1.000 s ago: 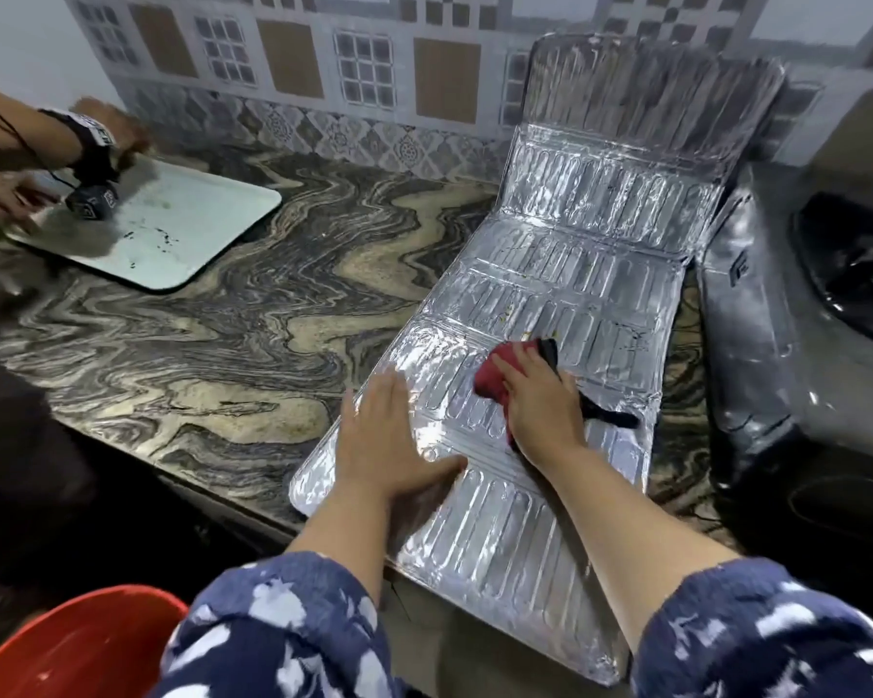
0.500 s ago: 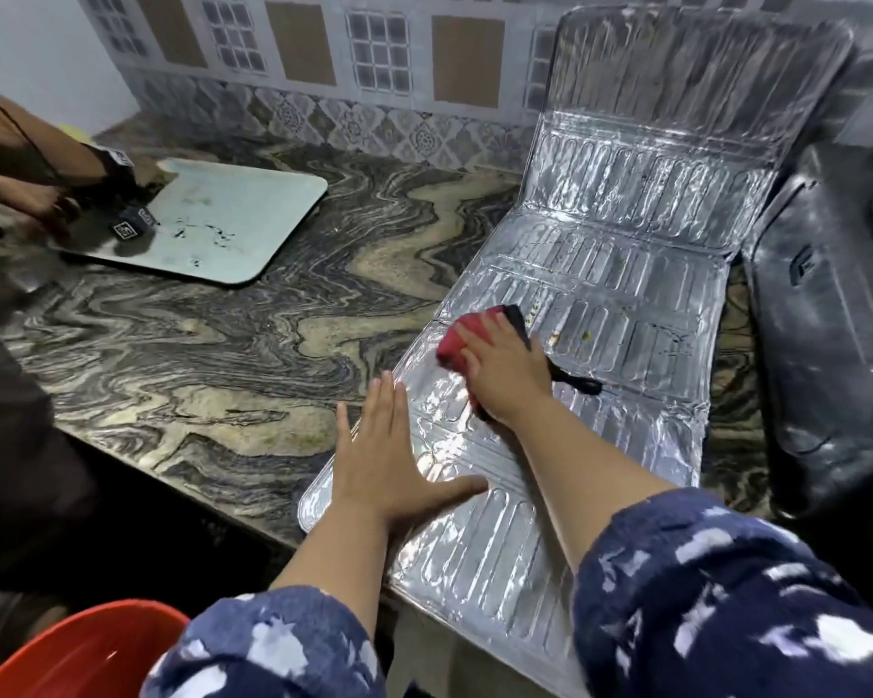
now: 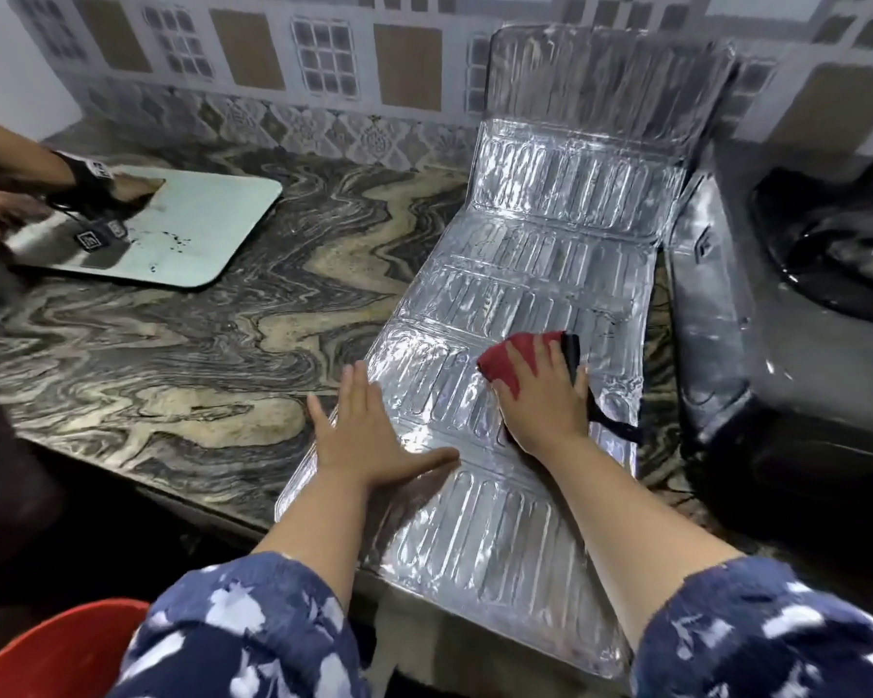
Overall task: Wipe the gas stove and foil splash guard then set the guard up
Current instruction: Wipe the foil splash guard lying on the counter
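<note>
The right hand [image 3: 543,395] presses flat on a red cloth with a black edge [image 3: 517,357], fingers spread over it rather than curled round it. The cloth lies on the ribbed silver foil splash guard [image 3: 515,274], right of frame centre. The left hand [image 3: 369,435] is open and holds nothing; its palm lies flat on the guard's left edge, with the outer fingers over the counter.

The guard lies unfolded along the counter from the lower centre of the frame, where its near end overhangs the counter edge, to the upper centre, where its far panel leans against the wall. The black gas stove [image 3: 777,345] stands just beside the guard at the right of the frame.

At the upper left, a pale rounded rectangular board [image 3: 207,229] lies on the counter, well apart from the guard; another person's hands [image 3: 1,209], wearing a black wrist strap, rest on its left end. A red plastic tub [image 3: 56,652] shows at the lower left corner.

The counter is brown and grey swirled stone [image 3: 172,355]. The wall carries patterned grey and tan tiles [image 3: 283,57].
</note>
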Action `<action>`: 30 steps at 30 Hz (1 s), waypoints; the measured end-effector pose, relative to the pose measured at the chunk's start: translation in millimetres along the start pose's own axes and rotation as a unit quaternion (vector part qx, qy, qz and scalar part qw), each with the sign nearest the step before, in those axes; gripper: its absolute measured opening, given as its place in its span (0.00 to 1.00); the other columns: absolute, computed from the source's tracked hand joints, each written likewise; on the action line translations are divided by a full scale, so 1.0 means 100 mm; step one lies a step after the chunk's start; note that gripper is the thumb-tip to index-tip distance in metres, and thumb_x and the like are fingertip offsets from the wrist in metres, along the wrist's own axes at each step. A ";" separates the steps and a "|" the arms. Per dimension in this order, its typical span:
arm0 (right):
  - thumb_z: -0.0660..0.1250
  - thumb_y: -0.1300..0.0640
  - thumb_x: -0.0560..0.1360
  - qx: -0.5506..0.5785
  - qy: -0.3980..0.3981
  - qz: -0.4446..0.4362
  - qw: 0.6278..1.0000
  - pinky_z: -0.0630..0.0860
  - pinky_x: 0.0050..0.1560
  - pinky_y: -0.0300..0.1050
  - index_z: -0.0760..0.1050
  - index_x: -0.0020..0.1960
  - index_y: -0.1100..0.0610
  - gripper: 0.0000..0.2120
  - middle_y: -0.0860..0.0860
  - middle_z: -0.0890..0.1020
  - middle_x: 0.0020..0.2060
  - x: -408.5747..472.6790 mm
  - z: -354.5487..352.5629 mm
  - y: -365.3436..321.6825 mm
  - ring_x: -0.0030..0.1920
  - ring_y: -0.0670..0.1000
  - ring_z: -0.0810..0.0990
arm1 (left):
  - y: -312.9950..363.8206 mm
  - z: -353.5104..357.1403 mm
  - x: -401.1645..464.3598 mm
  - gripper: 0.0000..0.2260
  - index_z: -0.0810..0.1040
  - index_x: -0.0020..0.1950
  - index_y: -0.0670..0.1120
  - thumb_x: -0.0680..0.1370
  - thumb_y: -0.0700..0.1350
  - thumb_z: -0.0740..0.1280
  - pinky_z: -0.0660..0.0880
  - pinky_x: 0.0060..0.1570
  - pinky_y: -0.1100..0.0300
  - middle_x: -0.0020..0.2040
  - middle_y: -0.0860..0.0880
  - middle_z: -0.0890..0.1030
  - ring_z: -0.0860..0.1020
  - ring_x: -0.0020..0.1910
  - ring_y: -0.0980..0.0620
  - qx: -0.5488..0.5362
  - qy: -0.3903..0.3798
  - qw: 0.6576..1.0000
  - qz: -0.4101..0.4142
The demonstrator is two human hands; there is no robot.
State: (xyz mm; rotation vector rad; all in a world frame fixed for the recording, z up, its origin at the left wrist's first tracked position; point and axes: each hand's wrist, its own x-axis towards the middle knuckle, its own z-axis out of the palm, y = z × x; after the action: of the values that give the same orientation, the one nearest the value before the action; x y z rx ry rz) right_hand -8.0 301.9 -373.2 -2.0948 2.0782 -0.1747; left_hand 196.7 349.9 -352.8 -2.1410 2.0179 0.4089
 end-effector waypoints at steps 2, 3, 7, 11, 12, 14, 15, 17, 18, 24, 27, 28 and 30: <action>0.48 0.40 0.79 0.005 0.006 -0.012 1.000 0.43 0.75 0.60 0.51 0.76 0.45 0.27 0.52 0.50 0.78 -0.02 0.00 0.02 0.77 0.52 0.44 | 0.09 -0.07 0.16 0.59 0.38 0.76 0.41 0.61 0.81 0.50 0.35 0.67 0.33 0.76 0.45 0.33 0.32 0.74 0.48 -0.006 0.028 0.999 0.019; 0.49 0.39 0.78 0.005 0.006 -0.018 1.000 0.44 0.75 0.59 0.52 0.75 0.44 0.27 0.51 0.50 0.77 -0.02 -0.01 0.04 0.77 0.52 0.45 | 0.15 -0.09 0.25 0.55 0.37 0.76 0.40 0.65 0.78 0.51 0.36 0.69 0.33 0.77 0.45 0.34 0.33 0.75 0.48 -0.010 0.036 0.999 0.030; 0.48 0.35 0.75 -0.021 0.024 -0.028 0.999 0.43 0.75 0.58 0.54 0.74 0.41 0.29 0.51 0.51 0.77 0.01 -0.06 0.20 0.77 0.52 0.47 | 0.33 -0.10 0.58 0.47 0.36 0.75 0.41 0.72 0.73 0.48 0.38 0.71 0.36 0.77 0.45 0.36 0.35 0.75 0.50 -0.018 0.055 0.997 0.056; 0.46 0.36 0.76 -0.020 0.023 0.039 0.999 0.37 0.74 0.58 0.52 0.75 0.44 0.30 0.56 0.48 0.77 0.14 -0.08 0.43 0.77 0.58 0.40 | 0.33 0.03 0.71 0.50 0.36 0.76 0.42 0.67 0.77 0.41 0.38 0.72 0.38 0.76 0.46 0.34 0.33 0.75 0.51 -0.008 0.082 0.994 0.065; 0.46 0.37 0.77 -0.014 0.023 0.069 0.997 0.37 0.74 0.58 0.52 0.76 0.46 0.30 0.57 0.48 0.77 0.21 -0.09 0.47 0.76 0.59 0.40 | 0.32 0.06 0.71 0.50 0.36 0.76 0.42 0.67 0.77 0.40 0.38 0.72 0.39 0.76 0.47 0.34 0.33 0.75 0.52 -0.011 0.097 0.993 0.067; 0.47 0.38 0.77 -0.002 0.024 0.132 0.991 0.38 0.75 0.58 0.51 0.76 0.48 0.30 0.60 0.47 0.77 0.39 -0.12 0.53 0.76 0.61 0.40 | 0.32 0.11 0.70 0.50 0.37 0.76 0.43 0.67 0.78 0.39 0.38 0.73 0.40 0.76 0.48 0.34 0.33 0.74 0.53 -0.021 0.121 0.990 0.067; 0.48 0.39 0.77 0.002 0.027 0.158 0.987 0.38 0.75 0.58 0.52 0.76 0.48 0.30 0.62 0.46 0.76 0.48 -0.13 0.54 0.76 0.62 0.40 | 0.33 0.13 0.69 0.50 0.38 0.76 0.43 0.67 0.78 0.39 0.38 0.73 0.41 0.77 0.48 0.35 0.33 0.75 0.53 -0.026 0.131 0.989 0.066; 0.50 0.40 0.77 0.011 0.035 0.197 0.980 0.38 0.74 0.58 0.52 0.76 0.48 0.29 0.63 0.47 0.76 0.67 -0.12 0.51 0.76 0.63 0.41 | 0.32 0.15 0.70 0.50 0.38 0.77 0.44 0.67 0.78 0.40 0.37 0.73 0.43 0.77 0.49 0.36 0.34 0.75 0.54 -0.036 0.143 0.987 0.061; 0.50 0.41 0.78 0.013 0.038 0.215 0.976 0.38 0.74 0.59 0.52 0.76 0.48 0.29 0.63 0.47 0.76 0.76 -0.11 0.47 0.75 0.64 0.41 | 0.32 0.16 0.70 0.50 0.38 0.77 0.45 0.67 0.78 0.40 0.37 0.73 0.43 0.77 0.50 0.36 0.34 0.75 0.55 -0.040 0.147 0.987 0.059; 0.45 0.41 0.79 0.017 0.005 0.161 0.987 0.35 0.72 0.63 0.48 0.76 0.46 0.27 0.60 0.46 0.77 1.28 0.02 -0.22 0.75 0.65 0.39 | 0.32 0.21 0.73 0.50 0.40 0.77 0.45 0.66 0.78 0.40 0.34 0.73 0.45 0.78 0.51 0.37 0.35 0.75 0.56 -0.051 0.169 0.983 0.054; 0.44 0.44 0.80 0.032 -0.025 0.049 0.998 0.34 0.73 0.63 0.48 0.76 0.45 0.25 0.57 0.45 0.77 1.46 0.05 -0.56 0.75 0.63 0.38 | 0.32 0.22 0.75 0.50 0.42 0.77 0.45 0.66 0.77 0.39 0.35 0.73 0.45 0.78 0.50 0.39 0.36 0.75 0.56 -0.048 0.175 0.982 0.053; 0.43 0.44 0.80 0.029 -0.038 0.006 0.999 0.34 0.72 0.62 0.48 0.76 0.44 0.24 0.56 0.45 0.77 1.50 0.05 -0.64 0.76 0.62 0.38 | 0.32 0.21 0.76 0.50 0.42 0.77 0.45 0.66 0.77 0.38 0.35 0.73 0.44 0.78 0.50 0.39 0.36 0.75 0.55 -0.046 0.175 0.982 0.052; 0.43 0.45 0.80 0.024 -0.063 -0.076 0.995 0.36 0.73 0.61 0.49 0.75 0.42 0.23 0.54 0.46 0.77 1.51 0.04 -0.72 0.76 0.60 0.39 | 0.32 0.20 0.76 0.50 0.41 0.77 0.45 0.65 0.77 0.35 0.36 0.73 0.43 0.78 0.50 0.39 0.36 0.75 0.55 -0.038 0.173 0.983 0.050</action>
State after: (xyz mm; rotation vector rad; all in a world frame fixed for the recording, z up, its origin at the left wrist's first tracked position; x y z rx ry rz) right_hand 65.4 151.1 -369.1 -2.1748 1.8270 -0.1093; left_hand 166.5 281.9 -393.9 -2.2953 2.3336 0.1314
